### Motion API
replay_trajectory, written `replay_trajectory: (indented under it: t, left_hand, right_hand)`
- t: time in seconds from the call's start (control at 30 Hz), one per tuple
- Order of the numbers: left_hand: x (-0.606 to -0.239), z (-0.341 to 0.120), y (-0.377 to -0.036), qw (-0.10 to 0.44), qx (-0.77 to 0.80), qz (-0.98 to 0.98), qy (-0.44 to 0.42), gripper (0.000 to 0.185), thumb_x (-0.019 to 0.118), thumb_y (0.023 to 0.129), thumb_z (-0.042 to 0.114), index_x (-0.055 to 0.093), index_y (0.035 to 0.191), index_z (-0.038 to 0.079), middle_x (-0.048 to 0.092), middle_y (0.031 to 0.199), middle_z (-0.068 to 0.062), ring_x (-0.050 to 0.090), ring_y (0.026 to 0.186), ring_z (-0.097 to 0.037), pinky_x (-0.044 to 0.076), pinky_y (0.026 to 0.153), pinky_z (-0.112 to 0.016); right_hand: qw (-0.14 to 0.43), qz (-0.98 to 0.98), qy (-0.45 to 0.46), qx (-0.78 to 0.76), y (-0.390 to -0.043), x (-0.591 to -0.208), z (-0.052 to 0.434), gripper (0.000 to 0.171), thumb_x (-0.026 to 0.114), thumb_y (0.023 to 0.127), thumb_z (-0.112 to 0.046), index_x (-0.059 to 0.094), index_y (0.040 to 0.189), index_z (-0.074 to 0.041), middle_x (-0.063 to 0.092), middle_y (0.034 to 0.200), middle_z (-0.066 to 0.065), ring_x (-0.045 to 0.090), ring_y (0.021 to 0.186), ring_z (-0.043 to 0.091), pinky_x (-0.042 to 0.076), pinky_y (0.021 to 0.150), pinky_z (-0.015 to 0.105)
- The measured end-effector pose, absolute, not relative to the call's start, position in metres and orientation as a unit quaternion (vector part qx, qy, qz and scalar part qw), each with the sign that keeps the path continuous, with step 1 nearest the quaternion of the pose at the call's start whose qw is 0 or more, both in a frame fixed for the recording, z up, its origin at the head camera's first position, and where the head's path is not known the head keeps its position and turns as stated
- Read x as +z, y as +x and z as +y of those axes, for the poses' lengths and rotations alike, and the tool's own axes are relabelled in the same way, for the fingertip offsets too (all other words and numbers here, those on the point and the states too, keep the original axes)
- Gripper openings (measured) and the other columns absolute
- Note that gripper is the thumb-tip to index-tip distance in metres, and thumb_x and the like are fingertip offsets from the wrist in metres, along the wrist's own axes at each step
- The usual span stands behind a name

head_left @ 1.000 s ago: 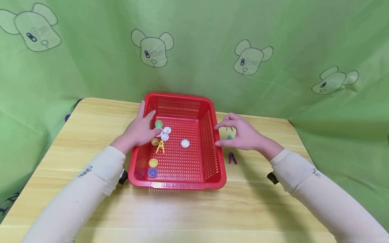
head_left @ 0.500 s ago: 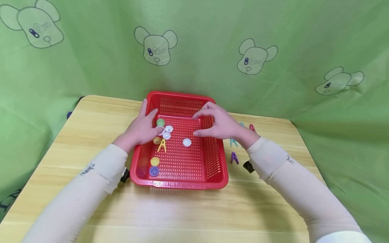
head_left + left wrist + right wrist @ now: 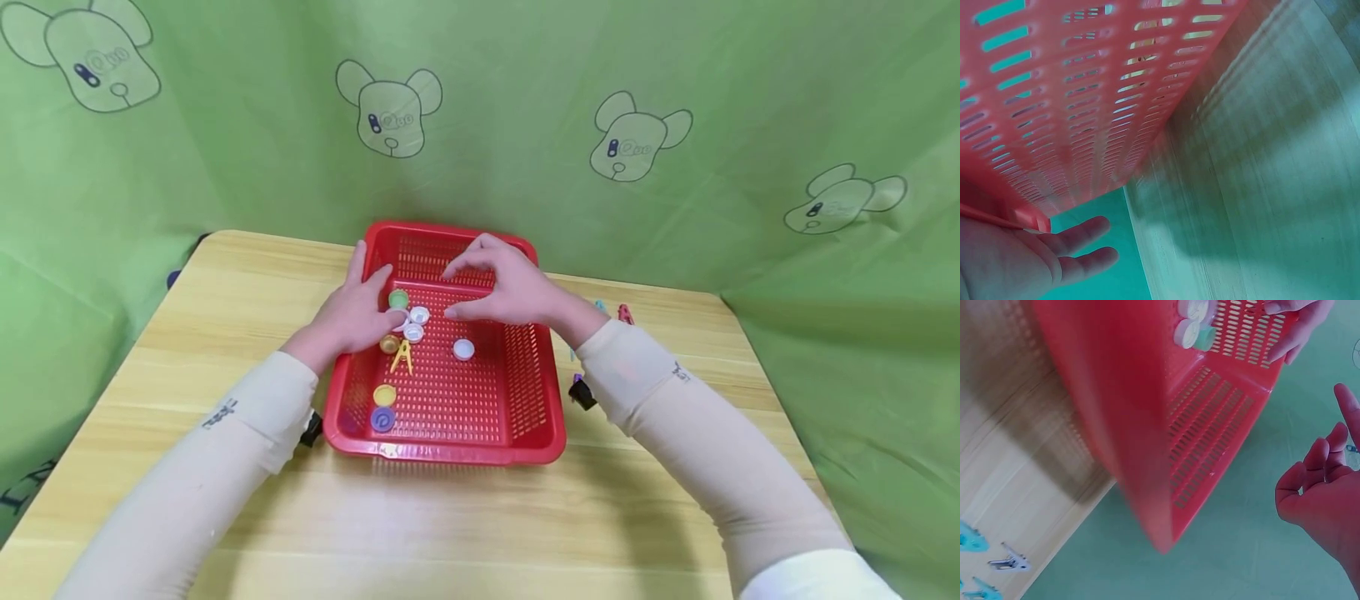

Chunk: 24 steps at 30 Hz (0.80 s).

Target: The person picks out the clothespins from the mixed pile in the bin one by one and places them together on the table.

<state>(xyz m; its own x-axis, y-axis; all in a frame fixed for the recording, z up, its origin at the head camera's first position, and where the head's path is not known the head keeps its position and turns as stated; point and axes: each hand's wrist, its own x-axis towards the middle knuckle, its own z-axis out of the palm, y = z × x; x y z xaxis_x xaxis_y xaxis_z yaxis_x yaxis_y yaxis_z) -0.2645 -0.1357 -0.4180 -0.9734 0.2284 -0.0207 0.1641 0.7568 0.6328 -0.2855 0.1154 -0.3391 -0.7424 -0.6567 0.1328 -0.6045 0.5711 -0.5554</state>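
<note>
A red plastic basket (image 3: 450, 454) stands on the table. My left hand (image 3: 348, 315) straddles its left rim, with thumb and index finger inside. Two straight fingers (image 3: 1085, 232) show outside the wall in the left wrist view. Beneath the thumb lies a pale cap, partly hidden. My right hand (image 3: 506, 283) hovers over the back half of the basket, thumb and fingers apart, holding nothing. On the basket floor are a green cap (image 3: 398, 298), white caps (image 3: 463, 349), a gold cap (image 3: 389, 344), a yellow clothespin (image 3: 402, 358), a yellow cap (image 3: 385, 395) and a purple cap (image 3: 383, 418).
Right of the basket lie several clothespins, among them a red one (image 3: 626, 314) and teal ones (image 3: 982, 590); the right arm covers some. A green curtain (image 3: 510, 183) hangs behind the wooden table (image 3: 450, 533).
My right hand has moved left from the basket's right rim to above its interior. My left hand stays on the left rim. The caps and the yellow clothespin keep their places.
</note>
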Motion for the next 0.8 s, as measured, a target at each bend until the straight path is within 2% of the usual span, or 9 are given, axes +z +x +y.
replay_trajectory:
  t: [0.37,0.5,0.63,0.8]
  left_hand:
    - [-0.418,-0.135,-0.264,0.046,0.336,0.935,0.108,0.081,0.065,0.094,0.032,0.024,0.159,0.007,-0.024,0.164,-0.004,0.048,0.127,-0.047,0.058,0.080,-0.051]
    - [-0.419,-0.135,-0.264,0.043,0.340,0.933,0.109,0.081,0.065,0.094,0.031,0.024,0.159,0.007,-0.024,0.163,-0.004,0.050,0.126,-0.045,0.058,0.079,-0.050]
    - [-0.419,-0.135,-0.263,0.039,0.332,0.936,0.111,0.080,0.064,0.094,0.032,0.024,0.159,0.006,-0.025,0.163,-0.004,0.048,0.127,-0.046,0.056,0.083,-0.052]
    - [-0.417,-0.137,-0.263,0.037,0.317,0.941,0.114,0.078,0.061,0.096,0.031,0.022,0.159,0.005,-0.029,0.161,-0.004,0.046,0.129,-0.047,0.053,0.090,-0.054]
  right_hand:
    - [0.081,0.884,-0.345,-0.304,-0.287,-0.347,0.086,0.041,0.086,0.078,-0.036,0.071,0.114,-0.023,0.053,0.109,-0.006,0.048,0.105,0.010,0.049,0.090,0.033]
    - [0.101,0.882,-0.340,-0.311,-0.284,-0.358,0.079,0.044,0.086,0.078,-0.035,0.072,0.116,-0.019,0.052,0.108,-0.004,0.048,0.105,0.011,0.048,0.091,0.034]
    - [0.114,0.879,-0.337,-0.317,-0.279,-0.368,0.075,0.047,0.088,0.076,-0.033,0.073,0.116,-0.013,0.054,0.108,-0.001,0.049,0.103,0.014,0.048,0.091,0.039]
    - [0.121,0.885,-0.331,-0.304,-0.275,-0.383,0.072,0.045,0.090,0.074,-0.031,0.074,0.111,-0.012,0.055,0.105,0.001,0.049,0.100,0.018,0.047,0.087,0.039]
